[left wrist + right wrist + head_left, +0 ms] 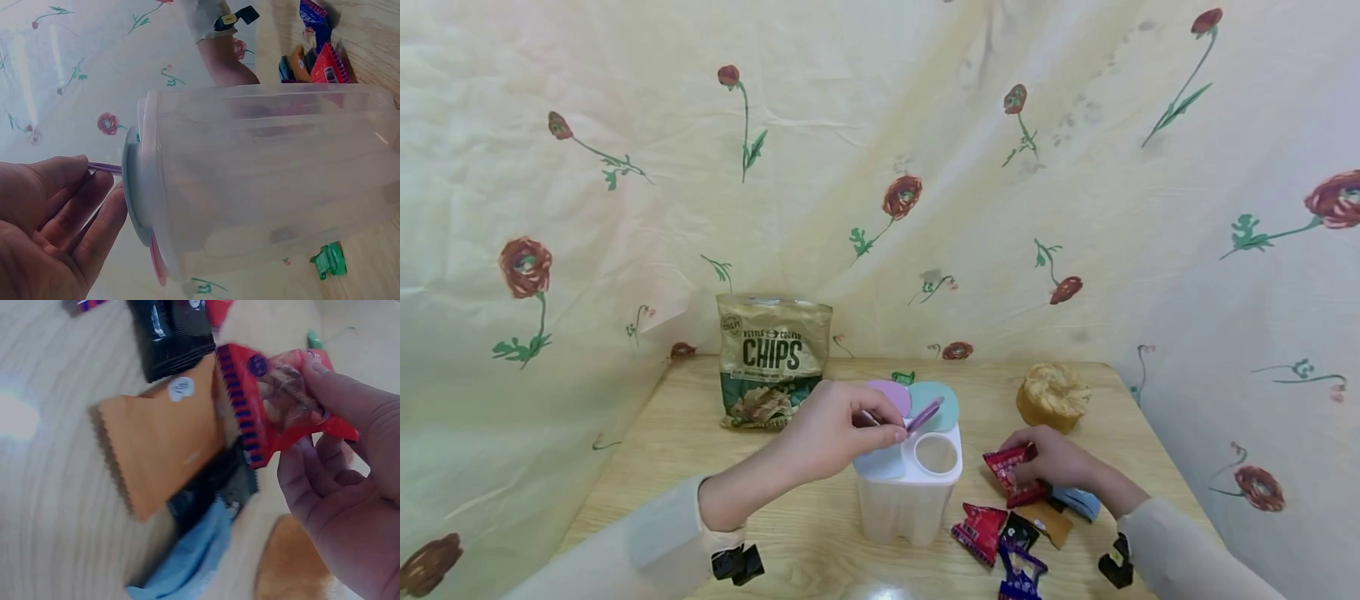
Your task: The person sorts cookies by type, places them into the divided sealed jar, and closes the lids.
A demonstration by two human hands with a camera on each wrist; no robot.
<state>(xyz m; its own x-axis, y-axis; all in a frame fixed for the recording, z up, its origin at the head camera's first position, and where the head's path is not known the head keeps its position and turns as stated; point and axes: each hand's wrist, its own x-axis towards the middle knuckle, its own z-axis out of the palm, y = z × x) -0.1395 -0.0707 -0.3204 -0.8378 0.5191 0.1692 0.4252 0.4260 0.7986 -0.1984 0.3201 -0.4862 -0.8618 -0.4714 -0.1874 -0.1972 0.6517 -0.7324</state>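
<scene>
Pinching a red packet (pixel 1002 467) between thumb and fingers, the right hand (pixel 1054 457) is just right of the bin (pixel 898 510). The left hand (pixel 846 425), thumb against fingers, pinches the edge of a purple lid (pixel 930 411) above the bin's top. Key relation: the packet lies to the right of the open hole (pixel 936 454), apart from it and apparently below rim level, so a path between them would run up and leftward. The packet's long axis slants from far left to near right; the bin's long axis is upright. The left hand is nearer the hole; the right alone holds the packet.

Materials: the bin is smooth, translucent plastic with rounded corners and a white top; a lilac lid (pixel 892 393), a teal lid (pixel 937 400) and a pale blue lid (pixel 882 463) are flat and thin. The packet is glossy film with a serrated, dark-striped end and a clear window showing pale pieces. Beside it on the wood-grained table (pixel 625 467) lie a matte orange packet (pixel 165 437) and a crinkled blue packet (pixel 194 556). Farther back stand a round, ridged pastry (pixel 1054 397) and a creased foil chip bag (pixel 772 354).
</scene>
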